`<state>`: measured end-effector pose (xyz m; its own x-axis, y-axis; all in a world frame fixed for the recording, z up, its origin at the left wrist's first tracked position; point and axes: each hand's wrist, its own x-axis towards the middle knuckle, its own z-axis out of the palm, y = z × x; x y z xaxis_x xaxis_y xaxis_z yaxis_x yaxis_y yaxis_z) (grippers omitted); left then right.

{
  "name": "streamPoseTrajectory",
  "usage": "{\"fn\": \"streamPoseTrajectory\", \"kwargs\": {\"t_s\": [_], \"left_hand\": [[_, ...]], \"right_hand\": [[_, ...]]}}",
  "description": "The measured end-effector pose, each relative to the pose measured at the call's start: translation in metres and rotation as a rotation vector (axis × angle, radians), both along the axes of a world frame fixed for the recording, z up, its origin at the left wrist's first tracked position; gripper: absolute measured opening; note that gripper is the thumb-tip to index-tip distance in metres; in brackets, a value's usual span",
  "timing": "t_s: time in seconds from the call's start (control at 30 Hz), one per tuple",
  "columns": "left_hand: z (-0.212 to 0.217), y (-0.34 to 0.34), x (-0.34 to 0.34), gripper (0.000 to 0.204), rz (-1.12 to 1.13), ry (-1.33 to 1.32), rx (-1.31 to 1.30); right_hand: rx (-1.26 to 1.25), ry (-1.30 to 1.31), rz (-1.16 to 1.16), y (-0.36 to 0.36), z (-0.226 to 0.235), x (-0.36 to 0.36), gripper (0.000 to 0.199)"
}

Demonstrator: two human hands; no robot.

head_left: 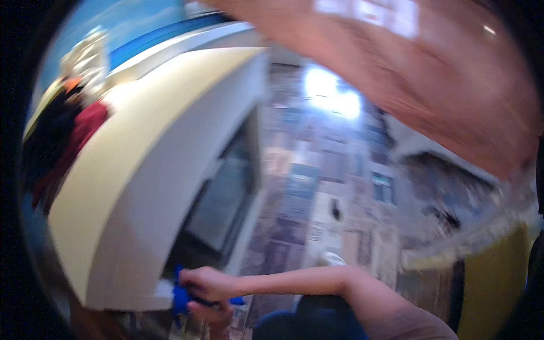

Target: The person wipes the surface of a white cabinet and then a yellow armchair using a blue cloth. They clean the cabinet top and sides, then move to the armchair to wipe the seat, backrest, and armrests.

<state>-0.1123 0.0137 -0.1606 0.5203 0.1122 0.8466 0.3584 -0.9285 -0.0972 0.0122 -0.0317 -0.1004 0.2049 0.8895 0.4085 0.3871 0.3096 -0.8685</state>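
A pale cabinet [130, 187] fills the left of the frame. Toward the lower left, the person's right hand [211, 284] is clamped on a blurred blue item [180, 300], the left hand [216, 314] touching below, its grip unclear. Probably cloth, it should handle light and limp, best pinched by an edge.

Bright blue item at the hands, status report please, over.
Right hand: fingers curled on bright blue, crumpled-looking item, material unclear. Left hand: just below, grip blurred. Close alongside: white, cream-topped unit with dark panel.
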Motion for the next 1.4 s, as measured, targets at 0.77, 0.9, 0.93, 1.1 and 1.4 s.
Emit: {"fn": "streamPoseTrajectory", "kwargs": {"t_s": [0.77, 0.9, 0.93, 1.1, 1.4], "left_hand": [[0.051, -0.159, 0.104, 0.059, -1.295, 0.119, -0.071], [0.054, -0.219, 0.095, 0.062, -1.49, 0.225, -0.076], [0.056, -0.237, 0.093, 0.063, -1.521, 0.272, -0.068], [0.096, -0.336, 0.08, 0.092, -1.383, 0.892, 0.1], [0.144, -0.649, -0.001, 0.07, -1.863, 0.584, 0.273]], "right_hand": [[-0.065, -0.022, -0.688, -0.3, 0.1, -0.039, 0.026], [-0.05, -0.141, -0.834, -0.378, 0.111, -0.063, 0.018], [-0.108, -0.16, -0.885, -0.402, 0.119, -0.074, 0.021], [-0.092, -0.206, -1.109, -0.544, 0.13, -0.123, 0.026], [-0.138, -0.491, -1.621, -0.836, 0.143, -0.267, 0.021]]}}
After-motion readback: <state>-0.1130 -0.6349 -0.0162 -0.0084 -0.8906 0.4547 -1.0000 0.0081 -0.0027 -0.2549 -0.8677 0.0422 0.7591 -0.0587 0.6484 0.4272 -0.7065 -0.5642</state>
